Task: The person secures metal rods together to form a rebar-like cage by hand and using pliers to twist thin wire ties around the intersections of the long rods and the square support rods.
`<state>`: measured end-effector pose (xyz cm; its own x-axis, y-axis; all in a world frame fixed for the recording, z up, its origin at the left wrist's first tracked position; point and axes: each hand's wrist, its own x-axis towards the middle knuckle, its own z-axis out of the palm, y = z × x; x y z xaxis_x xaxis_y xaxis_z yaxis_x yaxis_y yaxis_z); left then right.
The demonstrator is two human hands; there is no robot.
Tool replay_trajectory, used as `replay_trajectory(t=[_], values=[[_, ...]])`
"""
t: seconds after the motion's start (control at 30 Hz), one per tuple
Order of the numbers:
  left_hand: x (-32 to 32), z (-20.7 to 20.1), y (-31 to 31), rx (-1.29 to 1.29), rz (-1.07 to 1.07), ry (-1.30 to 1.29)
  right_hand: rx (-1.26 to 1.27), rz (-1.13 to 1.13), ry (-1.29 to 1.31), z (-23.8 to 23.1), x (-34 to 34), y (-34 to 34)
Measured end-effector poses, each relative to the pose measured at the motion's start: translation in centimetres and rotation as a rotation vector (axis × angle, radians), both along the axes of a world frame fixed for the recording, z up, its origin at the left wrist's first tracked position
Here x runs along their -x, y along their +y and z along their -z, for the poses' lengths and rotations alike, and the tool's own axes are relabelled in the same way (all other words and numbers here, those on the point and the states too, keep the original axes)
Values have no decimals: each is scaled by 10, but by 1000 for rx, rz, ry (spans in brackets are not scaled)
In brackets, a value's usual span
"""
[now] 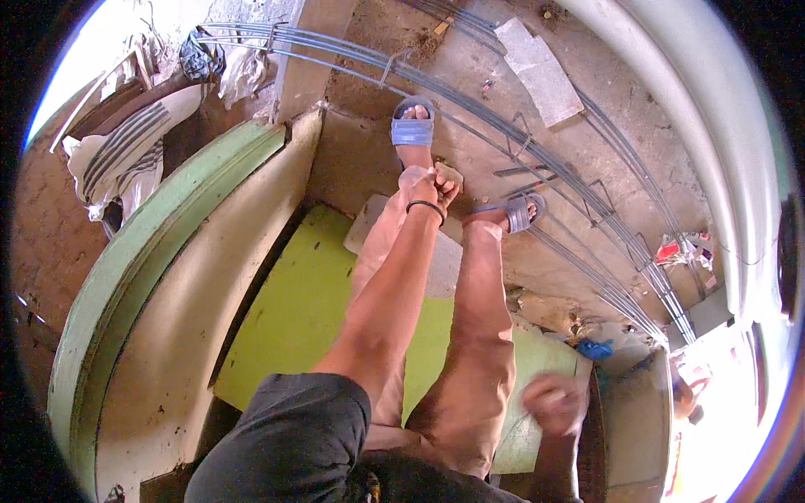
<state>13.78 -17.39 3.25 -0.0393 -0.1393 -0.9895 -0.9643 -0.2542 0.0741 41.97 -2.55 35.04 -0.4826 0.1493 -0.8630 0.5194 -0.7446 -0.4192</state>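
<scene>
My left hand [433,191], with a black band on its wrist, reaches down to my left ankle. Its fingers are closed on the hem of the pinkish trouser leg [380,239]. Beside those fingers lies a small tan chunk [449,173], partly covered by the hand. My right hand [555,402] hangs to the right of my right thigh, near the green board; motion smears its fingers. The other trouser leg [480,323] reaches down to the right ankle. Blue-grey slide sandals are on both feet, the left sandal [412,131] farther out than the right sandal [518,214].
Long steel rebar cages [503,126] cross the floor beyond my feet. Below me is a yellow-green board [289,289]; a curved green-edged panel [155,218] rises at left. A grey flat sheet [541,74], a blue plastic scrap [594,349] and striped cloth [138,147] lie around.
</scene>
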Motion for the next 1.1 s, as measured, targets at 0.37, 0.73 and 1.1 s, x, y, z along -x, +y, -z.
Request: replay_trajectory(t=[0.37,0.73,1.1], values=[[-2,63,46,-443,453,-19,-4,-952,111,73,6,-67],[-7,28,-18,-141,448,-141,-1354,-563,-672,136,-36,65],[-17,121,14,-149,216,-127,296,-491,-214,62,47,38]])
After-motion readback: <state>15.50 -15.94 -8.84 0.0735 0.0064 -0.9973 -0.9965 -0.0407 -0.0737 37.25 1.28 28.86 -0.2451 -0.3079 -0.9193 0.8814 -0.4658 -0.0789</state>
